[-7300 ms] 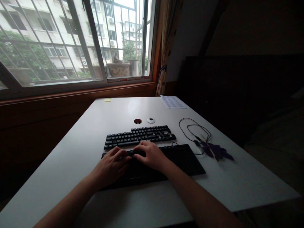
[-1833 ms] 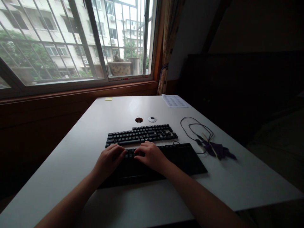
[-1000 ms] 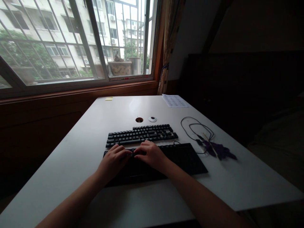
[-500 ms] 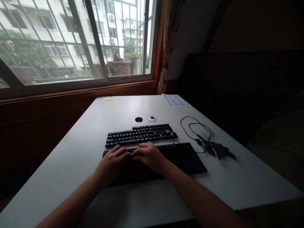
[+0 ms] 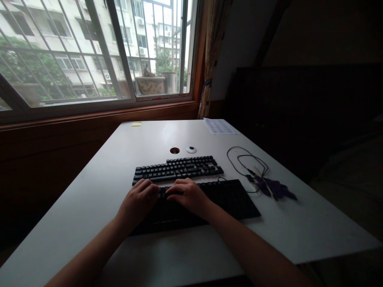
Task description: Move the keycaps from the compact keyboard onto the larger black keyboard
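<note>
A black keyboard (image 5: 227, 201) lies on the white desk in front of me, with both hands over its upper left part. My left hand (image 5: 139, 199) is closed, its fingers bent down at the top left corner. My right hand (image 5: 188, 195) rests just to the right, thumb and fingers drawn together over the top rows. Whatever either hand's fingertips hold, if anything, is hidden or too small to name. Just beyond the keyboard, black keycaps (image 5: 179, 168) lie on the desk in keyboard order, with the white surface showing through between some.
To the right lie a looped black cable (image 5: 239, 156), a dark purple cloth-like thing (image 5: 278, 189) and a thin stick (image 5: 271, 187). Farther back are a round desk hole (image 5: 175, 150), its white cover (image 5: 191, 150), a printed sheet (image 5: 221, 126) and yellow notes (image 5: 136, 124). A barred window stands behind.
My left hand has shifted slightly left, away from my right hand, so a small strip of the keyboard now shows between them. My right hand has hardly moved.
</note>
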The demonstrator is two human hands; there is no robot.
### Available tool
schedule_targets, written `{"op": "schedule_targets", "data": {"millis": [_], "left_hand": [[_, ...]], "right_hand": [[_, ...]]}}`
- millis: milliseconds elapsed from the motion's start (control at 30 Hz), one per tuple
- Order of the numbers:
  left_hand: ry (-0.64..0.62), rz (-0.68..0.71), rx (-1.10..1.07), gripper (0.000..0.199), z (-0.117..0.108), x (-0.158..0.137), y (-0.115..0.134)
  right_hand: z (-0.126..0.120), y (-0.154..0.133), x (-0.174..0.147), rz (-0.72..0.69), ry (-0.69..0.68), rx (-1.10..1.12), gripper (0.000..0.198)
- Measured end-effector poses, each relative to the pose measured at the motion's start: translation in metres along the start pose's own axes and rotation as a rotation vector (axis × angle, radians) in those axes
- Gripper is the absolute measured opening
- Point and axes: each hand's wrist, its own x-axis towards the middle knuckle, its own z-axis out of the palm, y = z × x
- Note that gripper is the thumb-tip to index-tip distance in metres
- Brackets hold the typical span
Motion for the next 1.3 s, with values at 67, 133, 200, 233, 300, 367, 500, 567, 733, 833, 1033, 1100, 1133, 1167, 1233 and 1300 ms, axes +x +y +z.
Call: {"op": "schedule_targets", "data": {"millis": [67,133,200,233,300,367,500,567,733,833,1033,1100,1133,1167,1233,1300], "left_hand": [[0.029,-0.029,-0.045,0.012,0.000,0.000,0.000],[0.052,-0.050,-0.081,0.014,0.000,0.000,0.001],[0.066,-0.059,-0.111,0.016,0.001,-0.001,0.002],[0.066,-0.056,-0.126,0.016,0.001,-0.001,0.003],[0.059,-0.042,-0.150,0.018,0.002,-0.002,0.004],[0.041,-0.024,-0.164,0.025,0.003,-0.003,0.006],[-0.025,0.002,-0.154,0.041,0.006,-0.005,0.009],[-0.051,0.012,-0.148,0.045,0.008,-0.005,0.011],[-0.061,0.038,-0.134,0.049,0.010,-0.005,0.012],[-0.056,0.058,-0.148,0.045,0.009,-0.005,0.013],[-0.016,-0.007,-0.162,0.018,0.004,-0.004,0.015],[0.004,-0.034,-0.158,0.016,0.003,-0.003,0.014],[0.009,-0.042,-0.155,0.016,0.003,-0.003,0.014],[0.013,-0.045,-0.153,0.017,0.003,-0.003,0.013],[0.017,-0.036,-0.148,0.024,0.004,-0.004,0.012],[0.015,-0.021,-0.144,0.031,0.006,-0.004,0.010]], "right_hand": [[-0.001,0.001,0.000,0.022,0.008,0.009,0.014],[-0.002,0.001,0.000,0.037,0.016,0.016,0.014],[-0.002,0.001,0.000,0.047,0.026,0.029,0.014],[-0.003,0.000,0.000,0.052,0.030,0.043,0.014],[-0.003,-0.001,0.001,0.068,0.048,0.089,0.013],[-0.004,-0.002,0.002,0.091,0.078,0.147,0.013],[-0.005,-0.004,0.003,0.137,0.155,0.199,0.012],[-0.004,-0.005,0.003,0.152,0.179,0.184,0.011],[-0.003,-0.004,0.002,0.178,0.193,0.141,0.009],[-0.003,-0.002,0.002,0.187,0.205,0.143,0.008],[-0.004,0.002,0.003,0.203,0.222,0.123,0.009],[-0.004,0.002,0.003,0.196,0.206,0.118,0.010],[-0.004,0.002,0.003,0.189,0.198,0.118,0.011],[-0.004,0.002,0.003,0.185,0.193,0.117,0.012],[-0.003,0.001,0.003,0.181,0.188,0.113,0.013],[-0.004,0.001,0.003,0.181,0.185,0.108,0.013]]}}
